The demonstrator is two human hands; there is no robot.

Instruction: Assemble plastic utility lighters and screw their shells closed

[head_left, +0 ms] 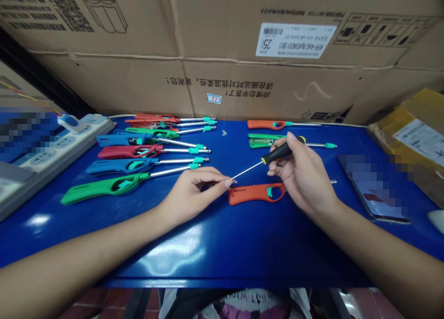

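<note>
My right hand (305, 175) grips a small screwdriver (277, 153) by its black and yellow handle. Its thin shaft points left and down to my left hand (194, 194). The left hand's fingers are pinched together at the shaft's tip; whatever they hold is too small to see. An orange long-nosed lighter (253, 193) lies on the blue table (222, 245) just below the screwdriver, partly under my right hand.
Several lighters in green, blue and red (138, 164) lie in a row at the left. Two more, orange (267, 124) and green (260, 142), lie behind my right hand. A power strip (65, 140) sits far left, a phone (371, 184) at right, cardboard boxes (222, 50) behind.
</note>
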